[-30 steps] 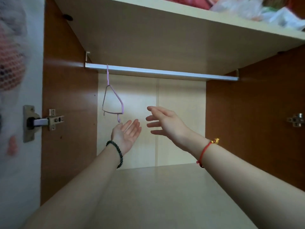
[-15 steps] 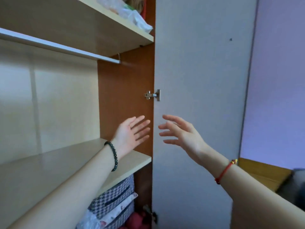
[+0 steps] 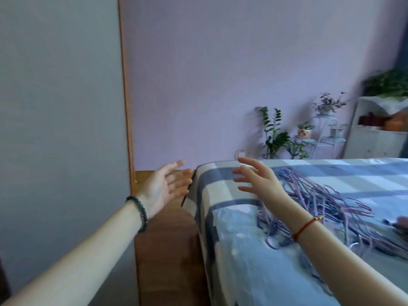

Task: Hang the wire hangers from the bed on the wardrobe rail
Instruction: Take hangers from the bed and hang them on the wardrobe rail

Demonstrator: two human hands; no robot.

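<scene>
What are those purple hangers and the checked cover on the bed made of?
Hangers: thin wire, seemingly with a matte purple coating; the strands are slim and bent into loops. Checked cover: looks like woven cloth, matte, draping softly over the bed corner. Blur leaves finer texture uncertain.

A loose, tangled pile of thin wire hangers (image 3: 326, 202), coated in lilac and purple, lay flat on the bed (image 3: 220, 188) to my right. They sprawled across its blue, grey and cream checked cover near the corner, hooks and shoulders overlapping.
</scene>
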